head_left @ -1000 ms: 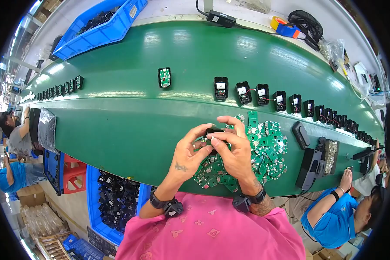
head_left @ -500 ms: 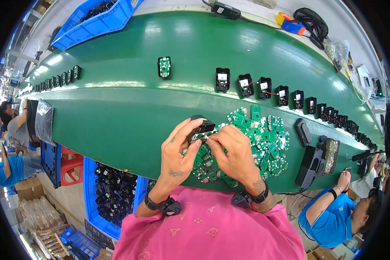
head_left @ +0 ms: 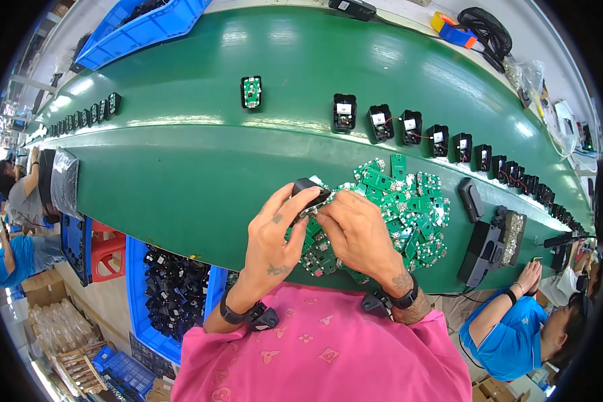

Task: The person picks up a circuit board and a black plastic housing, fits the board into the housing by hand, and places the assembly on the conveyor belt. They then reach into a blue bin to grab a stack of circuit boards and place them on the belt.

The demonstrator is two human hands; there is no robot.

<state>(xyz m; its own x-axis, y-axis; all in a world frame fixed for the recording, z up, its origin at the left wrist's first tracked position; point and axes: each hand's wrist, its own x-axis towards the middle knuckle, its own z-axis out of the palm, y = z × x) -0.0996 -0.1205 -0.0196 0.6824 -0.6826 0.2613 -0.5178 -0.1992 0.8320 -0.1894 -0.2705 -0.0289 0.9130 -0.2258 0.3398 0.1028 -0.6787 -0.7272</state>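
Note:
My left hand [head_left: 273,234] is wrapped round a small black plastic housing [head_left: 308,185], tilted above the green bench. Pressed close to the housing's near side, the fingers of my right hand [head_left: 358,231] are pinched together; what lies between them is hidden. A pale, green-edged strip shows at the housing's opening, too small to make out. Right beside and beneath my hands spreads a loose heap of green circuit boards [head_left: 409,218]. Farther off, one black housing with a green board [head_left: 251,92] in it rests on the bench.
Open black housings [head_left: 344,112] with white labels, some with red wires, run in a row to the right. A black device [head_left: 479,251] lies near a co-worker [head_left: 509,335]. Blue crates stand at the far left [head_left: 147,27] and below the bench [head_left: 135,288].
The housing has tipped slightly in my left hand, and my right fingers have closed in nearer to it. The whole view has shifted a little.

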